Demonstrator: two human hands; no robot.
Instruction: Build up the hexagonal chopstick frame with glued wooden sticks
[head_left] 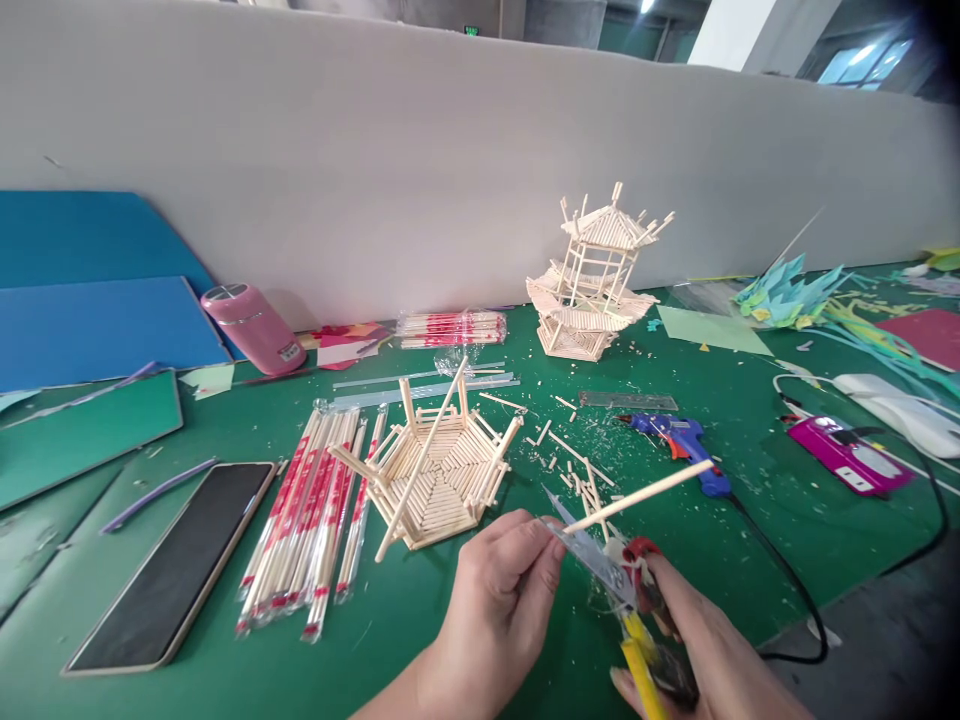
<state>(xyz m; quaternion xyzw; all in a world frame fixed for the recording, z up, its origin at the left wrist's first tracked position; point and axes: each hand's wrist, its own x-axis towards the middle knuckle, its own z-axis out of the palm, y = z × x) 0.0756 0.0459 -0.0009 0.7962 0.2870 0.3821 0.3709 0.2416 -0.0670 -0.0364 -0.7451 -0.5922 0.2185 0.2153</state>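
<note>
My left hand is closed in a pinch on one end of a thin wooden chopstick, which slants up to the right. In my right hand is a pair of scissors with yellow, dark and red parts at the handles. Its blades point up-left and meet the chopstick beside my left fingertips; how far they part there is hard to see. Just beyond my left hand sits a six-sided base of wooden sticks with short posts. One long loose stick leans across it.
Wrapped chopsticks and a phone lie left. A stick pagoda stands at the back. On the right are a blue glue gun with its cord and a magenta device. Stick offcuts litter the middle. A pink bottle leans back left.
</note>
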